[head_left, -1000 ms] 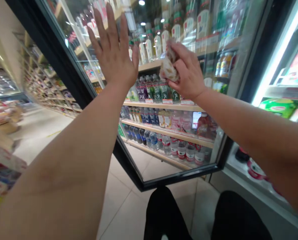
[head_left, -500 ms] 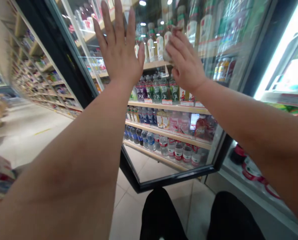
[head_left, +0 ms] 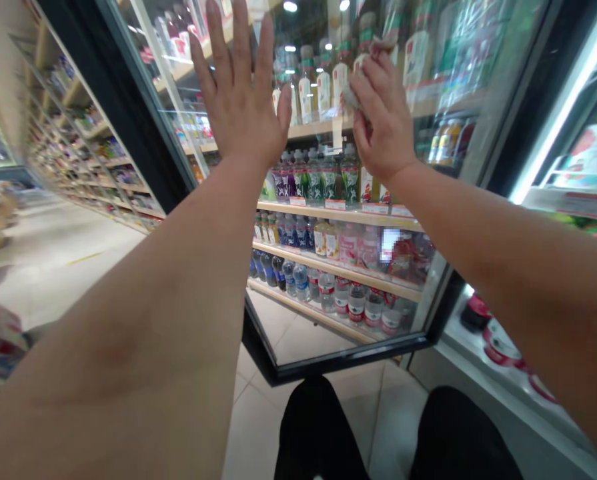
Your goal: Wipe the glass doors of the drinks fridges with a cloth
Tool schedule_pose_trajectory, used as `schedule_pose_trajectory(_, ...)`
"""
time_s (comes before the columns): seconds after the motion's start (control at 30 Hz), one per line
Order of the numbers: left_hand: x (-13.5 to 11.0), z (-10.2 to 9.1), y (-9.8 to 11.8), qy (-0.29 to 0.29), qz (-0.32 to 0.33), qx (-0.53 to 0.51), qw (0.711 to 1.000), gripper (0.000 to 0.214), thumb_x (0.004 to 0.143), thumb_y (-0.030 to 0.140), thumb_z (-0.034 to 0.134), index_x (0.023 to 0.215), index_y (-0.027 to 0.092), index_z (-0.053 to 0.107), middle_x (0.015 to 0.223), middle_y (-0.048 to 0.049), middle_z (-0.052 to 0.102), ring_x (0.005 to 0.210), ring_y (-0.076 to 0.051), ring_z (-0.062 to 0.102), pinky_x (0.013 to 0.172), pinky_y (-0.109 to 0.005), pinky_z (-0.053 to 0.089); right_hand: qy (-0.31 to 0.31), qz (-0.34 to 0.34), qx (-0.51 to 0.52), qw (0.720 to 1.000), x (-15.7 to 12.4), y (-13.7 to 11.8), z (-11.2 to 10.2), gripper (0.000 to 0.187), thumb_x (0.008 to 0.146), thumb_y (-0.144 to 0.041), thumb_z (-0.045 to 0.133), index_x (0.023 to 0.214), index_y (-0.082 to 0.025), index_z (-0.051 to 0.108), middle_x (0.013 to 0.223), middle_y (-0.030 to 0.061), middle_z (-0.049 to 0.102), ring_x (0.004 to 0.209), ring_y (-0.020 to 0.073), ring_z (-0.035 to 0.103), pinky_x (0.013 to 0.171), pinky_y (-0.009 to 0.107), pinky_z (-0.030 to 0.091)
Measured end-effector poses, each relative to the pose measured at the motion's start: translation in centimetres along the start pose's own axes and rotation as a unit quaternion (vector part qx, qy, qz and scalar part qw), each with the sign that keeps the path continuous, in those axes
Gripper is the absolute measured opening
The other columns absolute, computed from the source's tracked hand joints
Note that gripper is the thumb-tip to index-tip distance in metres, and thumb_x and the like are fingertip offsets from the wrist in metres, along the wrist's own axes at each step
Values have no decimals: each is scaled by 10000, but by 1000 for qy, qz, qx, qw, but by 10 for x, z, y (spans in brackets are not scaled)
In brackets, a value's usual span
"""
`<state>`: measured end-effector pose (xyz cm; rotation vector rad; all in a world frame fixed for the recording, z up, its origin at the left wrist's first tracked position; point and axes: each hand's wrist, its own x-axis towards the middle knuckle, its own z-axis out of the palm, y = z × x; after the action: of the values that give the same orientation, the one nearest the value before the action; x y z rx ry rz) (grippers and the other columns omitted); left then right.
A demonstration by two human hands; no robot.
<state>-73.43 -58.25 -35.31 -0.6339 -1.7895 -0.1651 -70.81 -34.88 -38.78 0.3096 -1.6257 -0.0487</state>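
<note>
A glass door (head_left: 323, 347) in a black frame stands ajar in front of me. My left hand (head_left: 245, 100) lies flat on the upper left of the glass, its fingers spread and holding nothing. Further right, my right hand (head_left: 385, 110) is closed on a crumpled pale cloth (head_left: 351, 97), pressed against the upper pane. Only bits of the cloth show past the fingers; the rest is hidden under the hand. Rows of drink bottles (head_left: 323, 177) on shelves are visible through the glass.
On the right is a lit cooler (head_left: 573, 167), with bottles on its lower shelf (head_left: 503, 340). Store shelving (head_left: 98, 153) runs along the left beside a pale floor (head_left: 73, 247). My knees (head_left: 323, 427) are just below the door's bottom edge.
My right hand has slid a little to the right across the glass with the cloth, and its wrist has turned more upright. My left hand stays in place on the pane.
</note>
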Motion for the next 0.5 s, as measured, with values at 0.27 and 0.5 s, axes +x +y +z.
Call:
schedule_pose_trajectory(0.27, 1, 5, -6, 24, 11, -16, 1000, 758, 965, 278, 525, 1641, 225, 187, 1704, -1, 111, 1557, -377, 31, 1256, -592, -35, 85, 102, -34, 991, 23, 39, 17, 500, 1041, -322, 258, 1475, -136, 423, 1560, 109, 416, 1515, 282, 301, 1294, 566, 212)
schedule_pose_trajectory(0.5, 1, 6, -6, 16, -13, -156, 988, 719, 946, 455, 433, 1619, 277, 255, 1676, 164, 108, 1558, -297, -61, 1270, -474, -184, -50, -60, 22, 997, 3, 6, 1, 493, 1041, -439, 319, 1509, -297, 383, 1628, -5, 317, 1565, 191, 152, 1329, 501, 156)
